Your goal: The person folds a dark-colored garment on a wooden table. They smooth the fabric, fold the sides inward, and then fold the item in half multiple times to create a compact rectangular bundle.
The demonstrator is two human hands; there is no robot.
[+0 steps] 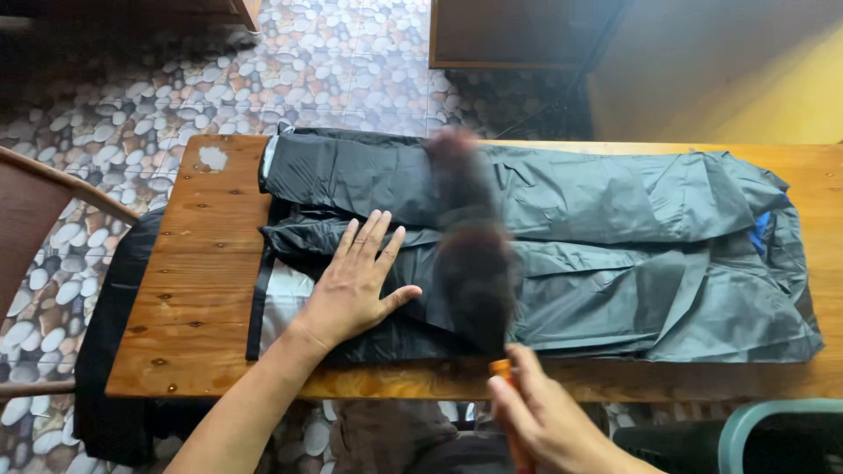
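Left hand: I am seeing the left hand (356,285) lying flat, palm down, fingers spread apart, pressing on the dark garment (562,254) near its left end.
Right hand: the right hand (549,420) is sitting at the near table edge, fingers closed around the orange handle (502,369) of a duster (470,254).
Duster: its dark fluffy head is blurring across the middle of the garment, stretching from the handle toward the far side.
Garment: it is lying lengthwise over the wooden table (198,290), folded into long bands, black at the left, grey-green at the right; a blue patch is showing near the right end.
Table: I am noting a pale blotch near the far left corner.
Surroundings: a chair (35,202) is standing at left on the pebble-patterned floor (351,61); dark cloth is hanging off the table's left side; a green plastic rim is peeking in at bottom right.
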